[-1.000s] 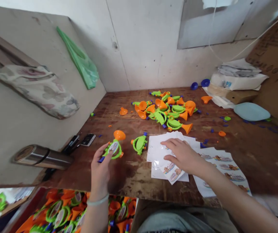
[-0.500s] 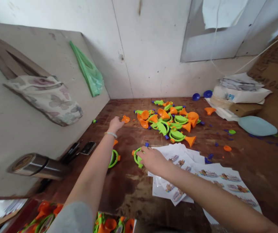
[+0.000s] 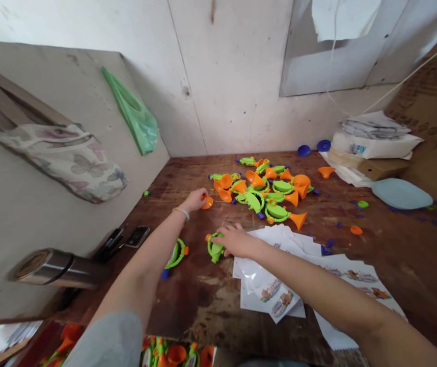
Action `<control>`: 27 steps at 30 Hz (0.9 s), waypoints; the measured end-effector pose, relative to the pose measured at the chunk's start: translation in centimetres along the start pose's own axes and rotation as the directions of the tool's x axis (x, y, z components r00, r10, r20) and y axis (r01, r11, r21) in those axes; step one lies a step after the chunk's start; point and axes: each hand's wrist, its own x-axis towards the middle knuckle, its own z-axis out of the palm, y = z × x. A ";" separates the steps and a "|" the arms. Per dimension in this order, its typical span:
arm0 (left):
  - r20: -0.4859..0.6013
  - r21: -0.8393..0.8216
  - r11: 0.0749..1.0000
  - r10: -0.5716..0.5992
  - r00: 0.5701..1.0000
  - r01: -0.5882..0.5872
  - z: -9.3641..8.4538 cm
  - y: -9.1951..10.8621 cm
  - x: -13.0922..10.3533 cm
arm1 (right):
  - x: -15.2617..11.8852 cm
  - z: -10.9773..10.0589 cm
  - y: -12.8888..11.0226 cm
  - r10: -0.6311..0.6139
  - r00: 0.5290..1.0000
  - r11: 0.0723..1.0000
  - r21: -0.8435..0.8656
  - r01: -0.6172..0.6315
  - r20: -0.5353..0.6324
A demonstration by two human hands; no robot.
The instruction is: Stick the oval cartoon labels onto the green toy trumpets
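My left hand point(image 3: 195, 200) is closed on a small orange funnel-shaped piece point(image 3: 208, 203), its wide end low over the table. My right hand point(image 3: 237, 240) has its fingers on a green toy part point(image 3: 215, 248) with a round ring frame and an orange knob; the grip's far side is hidden under the hand. Just left of it, partly behind my left forearm, lies another green ring toy point(image 3: 176, 253) with an orange knob. Beyond both hands spreads a pile of green toys with orange horns point(image 3: 254, 200).
Printed sticker sheets point(image 3: 275, 285) lie under my right forearm. A steel flask point(image 3: 56, 267) and a phone point(image 3: 137, 236) are at the left. Toward the right sit a pale blue dish point(image 3: 402, 193), blue discs point(image 3: 303, 150) and stacked papers point(image 3: 375, 126). More toys point(image 3: 176, 352) fill a box below the front edge.
My left hand has drawn the orange funnel piece rightward and nearer to me, its fingers now curled round it. The green toy under my right hand has turned slightly.
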 end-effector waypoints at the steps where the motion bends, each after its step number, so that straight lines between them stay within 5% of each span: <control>1: 0.010 -0.005 1.000 0.028 1.000 -0.028 0.5 0.1 -1.0 | 0.5 0.2 0.3 0.008 1.000 1.000 0.010 -0.008 0.004; 6: -0.075 -0.043 0.998 0.038 0.996 -0.041 3.8 0.2 -5.2 | 1.3 0.9 1.1 0.041 0.999 0.996 0.081 -0.039 -0.016; 12: -0.242 -0.099 0.994 -0.067 0.968 0.044 6.0 -0.2 -6.2 | 0.3 1.1 1.8 0.112 0.986 0.985 0.147 -0.094 -0.125; 20: -0.369 -0.187 0.977 0.031 0.929 -0.107 9.0 0.0 -8.1 | 1.5 -1.7 3.8 0.400 0.829 0.916 0.210 -0.342 -0.392; 27: -0.506 -0.230 0.950 0.067 0.860 -0.210 10.9 0.3 -8.5 | 1.3 -3.1 2.2 0.348 0.845 0.935 0.079 -0.347 -0.407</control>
